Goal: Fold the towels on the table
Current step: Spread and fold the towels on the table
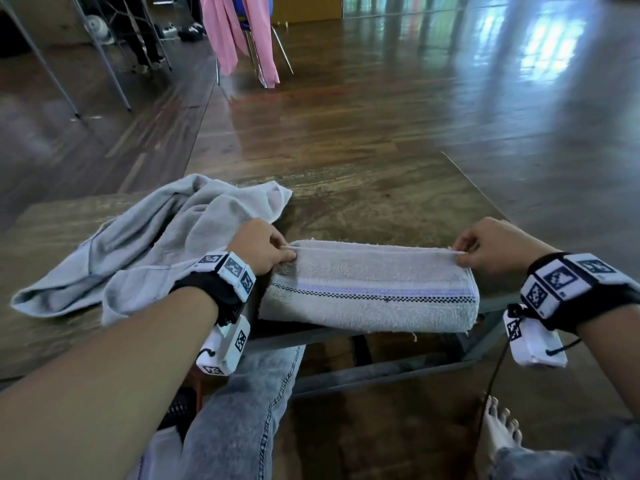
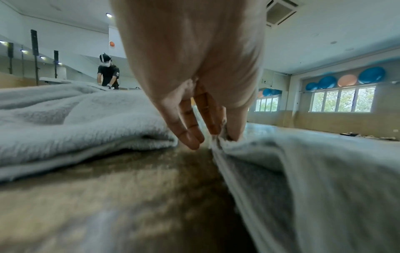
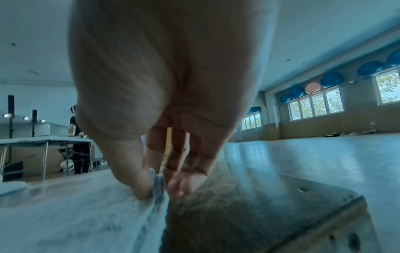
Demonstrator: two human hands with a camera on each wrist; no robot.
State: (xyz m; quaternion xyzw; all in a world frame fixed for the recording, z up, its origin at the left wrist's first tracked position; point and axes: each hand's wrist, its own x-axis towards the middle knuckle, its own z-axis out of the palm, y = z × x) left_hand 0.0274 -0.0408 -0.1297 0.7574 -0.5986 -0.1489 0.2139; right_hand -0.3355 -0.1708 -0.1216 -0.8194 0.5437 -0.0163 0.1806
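A grey towel with a blue stripe (image 1: 370, 289) lies folded into a long strip at the near edge of the wooden table (image 1: 381, 199). My left hand (image 1: 273, 252) pinches its far left corner, and my right hand (image 1: 471, 252) pinches its far right corner. In the left wrist view the thumb and forefinger of the left hand (image 2: 225, 135) nip the striped towel's (image 2: 314, 171) edge, the other fingers hanging straight. The right hand (image 3: 151, 190) pinches the towel's (image 3: 75, 214) layered edge the same way. A crumpled light grey towel (image 1: 145, 240) lies unfolded at the left.
The table's right edge (image 1: 481, 188) and near metal frame (image 1: 363, 372) are close to the striped towel. My knees in jeans (image 1: 242, 410) sit under the table. A chair draped with pink cloth (image 1: 239, 32) stands on the floor beyond. Another person (image 2: 108, 71) works at a far table.
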